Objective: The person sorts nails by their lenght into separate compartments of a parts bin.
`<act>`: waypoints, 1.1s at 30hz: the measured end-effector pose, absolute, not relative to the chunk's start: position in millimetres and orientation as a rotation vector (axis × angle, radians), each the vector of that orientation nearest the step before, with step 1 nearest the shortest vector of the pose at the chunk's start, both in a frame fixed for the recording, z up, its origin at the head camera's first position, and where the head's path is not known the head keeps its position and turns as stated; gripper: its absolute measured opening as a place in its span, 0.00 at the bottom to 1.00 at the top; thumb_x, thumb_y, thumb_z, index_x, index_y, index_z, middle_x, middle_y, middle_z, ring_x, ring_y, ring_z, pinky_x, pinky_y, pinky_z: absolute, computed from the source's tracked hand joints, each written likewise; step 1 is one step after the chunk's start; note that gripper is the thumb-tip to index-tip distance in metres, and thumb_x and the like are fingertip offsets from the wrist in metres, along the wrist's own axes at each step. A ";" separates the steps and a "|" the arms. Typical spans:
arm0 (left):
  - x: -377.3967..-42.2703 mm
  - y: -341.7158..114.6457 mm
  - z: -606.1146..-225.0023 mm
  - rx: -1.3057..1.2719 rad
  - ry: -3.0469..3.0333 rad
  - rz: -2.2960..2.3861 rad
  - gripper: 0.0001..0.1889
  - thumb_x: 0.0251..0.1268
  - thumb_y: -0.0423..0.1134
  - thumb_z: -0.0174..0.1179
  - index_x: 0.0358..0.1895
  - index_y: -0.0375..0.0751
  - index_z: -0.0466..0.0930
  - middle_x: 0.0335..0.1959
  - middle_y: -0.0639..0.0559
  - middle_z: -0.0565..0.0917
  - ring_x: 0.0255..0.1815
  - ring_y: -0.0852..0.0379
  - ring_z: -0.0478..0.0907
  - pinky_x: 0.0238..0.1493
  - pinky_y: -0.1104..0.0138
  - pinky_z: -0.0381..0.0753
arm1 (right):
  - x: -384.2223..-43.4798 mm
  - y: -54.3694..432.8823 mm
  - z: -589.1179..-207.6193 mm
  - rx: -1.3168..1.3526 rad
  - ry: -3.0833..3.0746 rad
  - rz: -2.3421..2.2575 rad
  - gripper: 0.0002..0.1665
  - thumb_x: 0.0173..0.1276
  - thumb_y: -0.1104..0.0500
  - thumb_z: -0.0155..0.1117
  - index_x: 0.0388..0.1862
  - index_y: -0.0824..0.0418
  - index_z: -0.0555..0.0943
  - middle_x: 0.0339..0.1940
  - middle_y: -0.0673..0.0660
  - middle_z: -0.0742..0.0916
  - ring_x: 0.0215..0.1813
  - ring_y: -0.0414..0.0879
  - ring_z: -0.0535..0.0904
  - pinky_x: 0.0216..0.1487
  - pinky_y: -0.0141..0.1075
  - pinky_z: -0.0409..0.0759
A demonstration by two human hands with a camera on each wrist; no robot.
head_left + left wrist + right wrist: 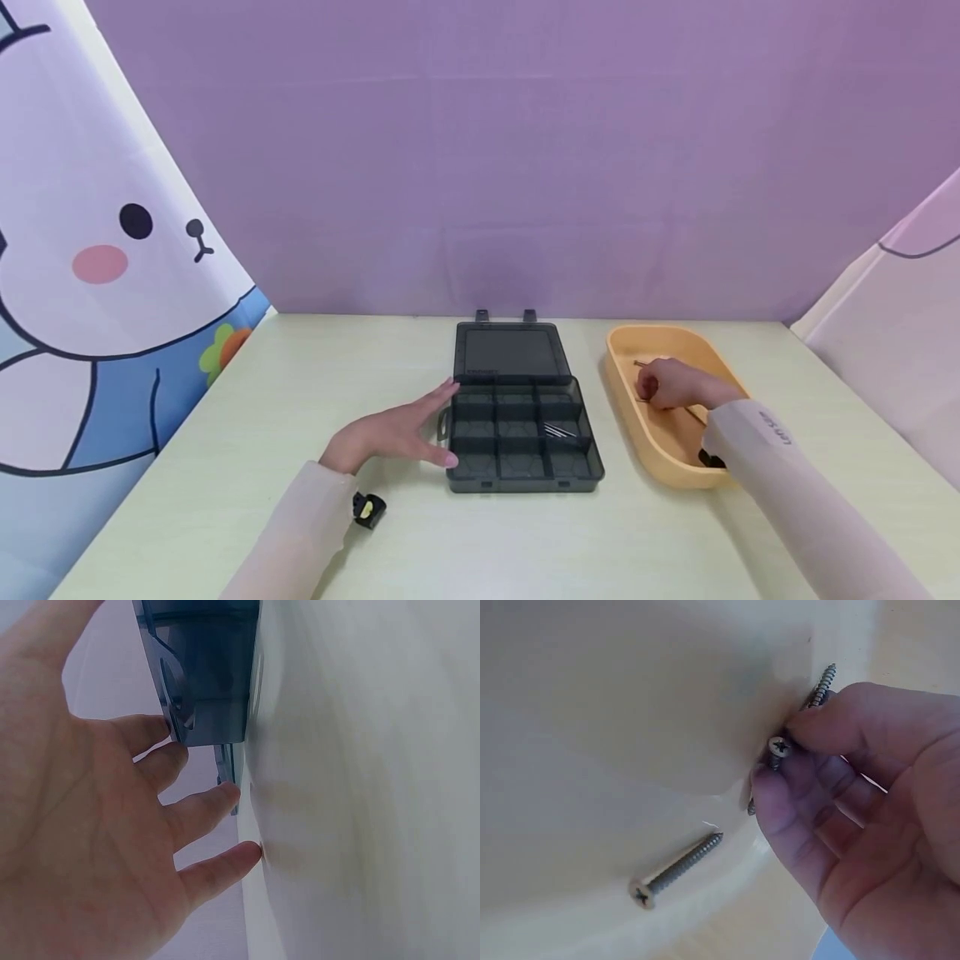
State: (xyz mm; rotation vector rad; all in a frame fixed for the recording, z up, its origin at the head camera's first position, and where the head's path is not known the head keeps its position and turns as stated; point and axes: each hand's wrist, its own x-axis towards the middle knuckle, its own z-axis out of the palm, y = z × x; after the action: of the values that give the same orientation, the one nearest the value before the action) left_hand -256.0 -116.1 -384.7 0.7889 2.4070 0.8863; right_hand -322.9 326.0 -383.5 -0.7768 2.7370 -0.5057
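Observation:
A dark see-through compartment box lies on the table with its lid folded back. Several thin silver pieces lie in its right-hand middle compartment. At the box's left side, my left hand is spread, thumb and fingertips at the edge. Over on the right, my right hand reaches into an orange-yellow tray. Up close in the right wrist view, its thumb and finger pinch a cross-head screw, partly hidden by the fingertips. One loose screw lies beside them on the tray floor.
Another screw's threaded end pokes out behind my right thumb. A pale table carries box and tray, with a purple backdrop behind. A cartoon-printed cloth borders the left side. A small black device is by my left wrist.

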 end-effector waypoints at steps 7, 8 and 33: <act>-255.8 -115.7 -382.5 0.788 2.411 0.873 0.58 0.52 0.59 0.67 0.77 0.46 0.35 0.79 0.48 0.34 0.79 0.45 0.38 0.74 0.46 0.49 | -322.6 325.3 -382.4 -0.704 2.704 -0.541 0.10 0.43 0.73 0.56 0.23 0.59 0.75 0.20 0.49 0.73 0.24 0.41 0.68 0.25 0.31 0.67; -255.9 -115.7 -382.3 0.786 2.409 0.875 0.58 0.52 0.59 0.67 0.77 0.46 0.35 0.79 0.48 0.34 0.79 0.45 0.38 0.74 0.46 0.49 | -322.4 324.5 -382.4 -0.689 2.708 -0.538 0.10 0.43 0.73 0.56 0.23 0.60 0.75 0.20 0.48 0.73 0.24 0.41 0.68 0.25 0.31 0.67; -256.6 -115.5 -383.7 0.785 2.415 0.868 0.58 0.53 0.58 0.67 0.77 0.46 0.35 0.79 0.48 0.34 0.78 0.44 0.38 0.74 0.46 0.50 | -318.1 330.9 -364.7 -0.584 2.669 -0.608 0.05 0.51 0.69 0.61 0.29 0.65 0.76 0.23 0.50 0.77 0.23 0.40 0.69 0.26 0.31 0.69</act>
State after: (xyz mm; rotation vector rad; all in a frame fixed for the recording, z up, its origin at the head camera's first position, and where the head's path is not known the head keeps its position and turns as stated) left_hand -256.6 -115.5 -383.7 0.7854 2.4151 0.8678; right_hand -318.1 330.9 -364.7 -0.5839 2.6694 -0.6081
